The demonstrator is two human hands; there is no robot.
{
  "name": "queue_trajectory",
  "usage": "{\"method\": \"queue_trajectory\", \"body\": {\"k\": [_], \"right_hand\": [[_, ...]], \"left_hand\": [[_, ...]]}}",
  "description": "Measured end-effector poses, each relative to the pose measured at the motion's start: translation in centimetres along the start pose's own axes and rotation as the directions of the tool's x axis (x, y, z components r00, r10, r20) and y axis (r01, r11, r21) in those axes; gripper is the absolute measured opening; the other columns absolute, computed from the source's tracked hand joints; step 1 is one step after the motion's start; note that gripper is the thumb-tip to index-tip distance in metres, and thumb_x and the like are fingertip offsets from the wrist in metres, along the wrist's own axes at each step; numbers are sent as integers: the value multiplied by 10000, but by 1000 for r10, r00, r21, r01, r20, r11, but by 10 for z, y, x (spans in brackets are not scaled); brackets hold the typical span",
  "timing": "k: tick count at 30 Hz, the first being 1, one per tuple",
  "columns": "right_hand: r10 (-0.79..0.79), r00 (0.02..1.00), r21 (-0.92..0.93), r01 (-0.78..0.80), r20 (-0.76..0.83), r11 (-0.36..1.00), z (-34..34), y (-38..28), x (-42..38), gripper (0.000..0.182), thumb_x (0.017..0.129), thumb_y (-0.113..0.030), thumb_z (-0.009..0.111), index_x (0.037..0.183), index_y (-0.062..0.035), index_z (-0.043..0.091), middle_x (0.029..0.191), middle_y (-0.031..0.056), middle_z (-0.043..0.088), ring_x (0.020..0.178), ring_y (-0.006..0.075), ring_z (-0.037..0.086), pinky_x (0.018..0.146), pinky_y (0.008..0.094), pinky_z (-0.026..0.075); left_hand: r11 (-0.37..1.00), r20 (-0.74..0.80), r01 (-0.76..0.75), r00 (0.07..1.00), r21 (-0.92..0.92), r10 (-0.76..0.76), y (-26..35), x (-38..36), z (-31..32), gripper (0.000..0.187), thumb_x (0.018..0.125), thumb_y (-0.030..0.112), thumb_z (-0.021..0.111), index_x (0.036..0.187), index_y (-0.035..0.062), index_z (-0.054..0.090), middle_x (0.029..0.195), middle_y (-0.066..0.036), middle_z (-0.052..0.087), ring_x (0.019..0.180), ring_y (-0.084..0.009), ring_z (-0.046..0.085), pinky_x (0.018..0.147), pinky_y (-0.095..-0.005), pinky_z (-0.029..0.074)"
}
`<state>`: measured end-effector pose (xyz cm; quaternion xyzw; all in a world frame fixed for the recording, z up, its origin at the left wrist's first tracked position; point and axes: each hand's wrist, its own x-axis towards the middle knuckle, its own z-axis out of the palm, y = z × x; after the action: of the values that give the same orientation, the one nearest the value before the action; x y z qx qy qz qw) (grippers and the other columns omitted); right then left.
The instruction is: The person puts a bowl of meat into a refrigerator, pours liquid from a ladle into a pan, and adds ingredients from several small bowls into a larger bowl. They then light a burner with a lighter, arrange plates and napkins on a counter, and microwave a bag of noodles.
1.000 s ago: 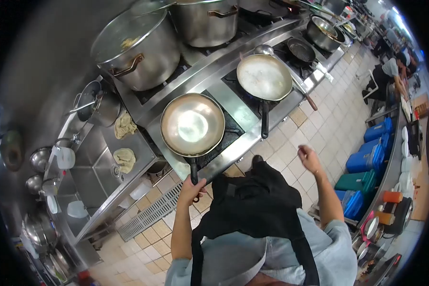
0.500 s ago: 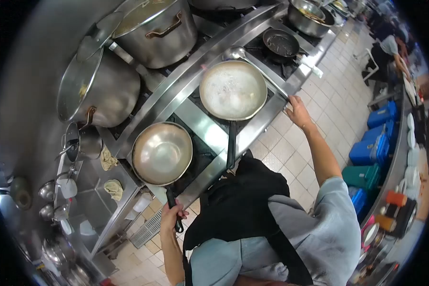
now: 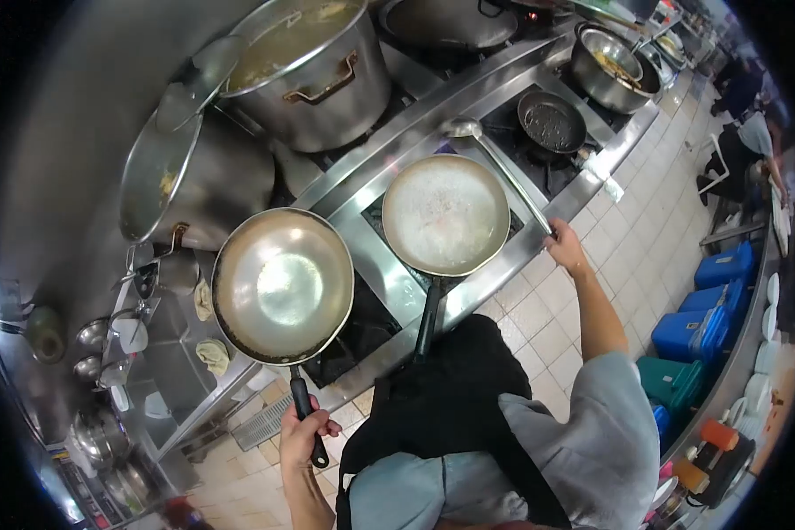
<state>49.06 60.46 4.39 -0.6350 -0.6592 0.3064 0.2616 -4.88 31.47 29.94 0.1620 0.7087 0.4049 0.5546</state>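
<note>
My left hand (image 3: 305, 430) is wrapped round the black handle of a frying pan (image 3: 283, 287). This pan has a shiny metal inside and appears raised above the stove at the left. In my right hand (image 3: 569, 246) is the end of a long metal ladle (image 3: 514, 178), its bowl lying beyond a second frying pan. That second pan (image 3: 446, 215) sits on the middle burner with whitish, bubbly liquid in it. Its black handle points towards my apron, and neither hand touches it.
Large stockpots (image 3: 327, 97) stand along the back. A small dark pan (image 3: 552, 122) and a steel pot (image 3: 605, 78) occupy the burners at the right. To the left is a steel sink (image 3: 181, 375) with cloths at its edge. Blue bins (image 3: 693, 322) line the right, where people are farther off.
My left hand has lifted the shiny pan up from the stove, closer to the camera. The ladle's bowl has shifted slightly away from the second pan's rim. The whole view has shifted a little.
</note>
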Motion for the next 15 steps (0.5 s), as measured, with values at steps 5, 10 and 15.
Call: {"method": "queue_trajectory", "body": {"k": [5,10,15], "right_hand": [[278,951,402,-310,136,862,-32,-90,-45,402,886,-71,593,1273,29,556,798,70,588,566,118,538,482,281,459],[285,951,679,-286,117,676,-60,-181,-83,351,929,-69,566,1267,28,564,796,44,575,503,92,504,413,258,415],[132,989,807,-29,-61,590,-79,-246,-98,593,912,-97,612,1458,-11,399,1084,93,602,652,126,603,434,239,528]], "left_hand": [[1000,169,-14,986,-16,17,6,30,-4,166,820,-28,592,942,35,497,588,-52,514,565,-236,649,545,-337,533],[999,262,-43,964,-26,48,17,45,-1,154,854,-34,598,936,39,490,595,-46,526,584,-222,660,534,-321,526],[998,359,-65,931,-2,62,30,62,-10,158,851,-8,618,934,39,492,615,-42,539,607,-214,671,549,-309,535]]}}
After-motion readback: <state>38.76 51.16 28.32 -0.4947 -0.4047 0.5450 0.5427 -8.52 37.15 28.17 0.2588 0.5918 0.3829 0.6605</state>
